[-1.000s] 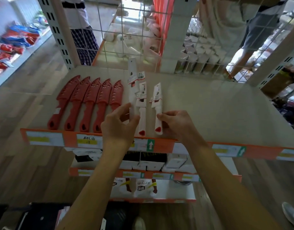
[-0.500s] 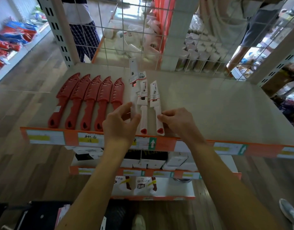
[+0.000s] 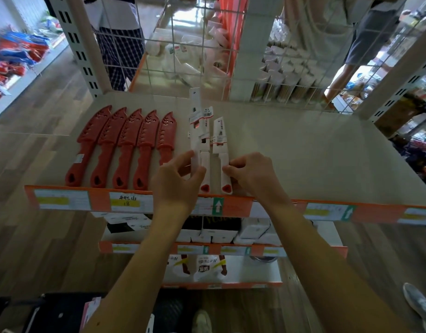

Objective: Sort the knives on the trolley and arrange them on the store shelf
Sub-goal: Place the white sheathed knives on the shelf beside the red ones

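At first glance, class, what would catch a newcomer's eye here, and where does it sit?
Five red knives lie in a row on the left of the shelf. To their right, three white knives are near the front edge; the left hand pinches the leftmost, the right hand the rightmost.

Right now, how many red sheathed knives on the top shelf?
5 red knives, side by side left of the white knives: leftmost, second, third, fourth, rightmost, its handle partly behind the left hand. No others visible.

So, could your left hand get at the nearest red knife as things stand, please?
Probably yes: the nearest red knife lies right beside the left hand with nothing on it, though that hand pinches the leftmost white knife.
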Available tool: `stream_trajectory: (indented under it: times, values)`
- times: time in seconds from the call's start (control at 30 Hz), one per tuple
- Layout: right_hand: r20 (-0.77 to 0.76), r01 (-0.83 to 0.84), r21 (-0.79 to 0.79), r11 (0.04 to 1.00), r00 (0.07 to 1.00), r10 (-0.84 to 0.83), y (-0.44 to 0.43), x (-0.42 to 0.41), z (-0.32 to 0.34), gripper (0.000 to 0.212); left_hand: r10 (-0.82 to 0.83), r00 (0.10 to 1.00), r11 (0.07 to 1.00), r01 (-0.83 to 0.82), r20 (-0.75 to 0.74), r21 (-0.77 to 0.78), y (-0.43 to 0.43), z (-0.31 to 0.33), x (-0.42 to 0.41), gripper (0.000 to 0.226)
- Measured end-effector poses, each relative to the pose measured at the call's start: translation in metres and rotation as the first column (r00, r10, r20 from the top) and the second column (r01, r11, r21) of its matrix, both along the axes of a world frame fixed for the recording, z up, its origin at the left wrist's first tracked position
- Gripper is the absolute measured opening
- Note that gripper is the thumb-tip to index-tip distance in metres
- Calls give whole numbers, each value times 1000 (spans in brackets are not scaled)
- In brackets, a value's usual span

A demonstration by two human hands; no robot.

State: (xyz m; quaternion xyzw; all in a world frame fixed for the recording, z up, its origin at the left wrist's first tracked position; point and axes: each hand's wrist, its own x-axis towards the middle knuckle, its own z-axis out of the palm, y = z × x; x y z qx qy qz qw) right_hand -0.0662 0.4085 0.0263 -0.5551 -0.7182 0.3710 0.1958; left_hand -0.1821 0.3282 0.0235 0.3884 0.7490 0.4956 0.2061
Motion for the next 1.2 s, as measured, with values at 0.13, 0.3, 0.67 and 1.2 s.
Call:
stream_trajectory:
  times: [0.13,0.3,0.67,1.2]
  values:
    - [32,-37,86,996,999,35,1,6,2,18,-49,977,999,44,206,27,-1,3,2,39]
    - [-220,60,-64,996,973,-73,7,7,10,21,-193,604,981,93,774,172,2,8,1,27]
    - [-659,-77,-521,850,669,-344,13,10,22,15,-326,-49,939,102,944,330,7,8,22,26]
    - [-222,201,-290,936,937,-270,38,24,17,15,-264,949,958,278,172,-67,9,10,9,27]
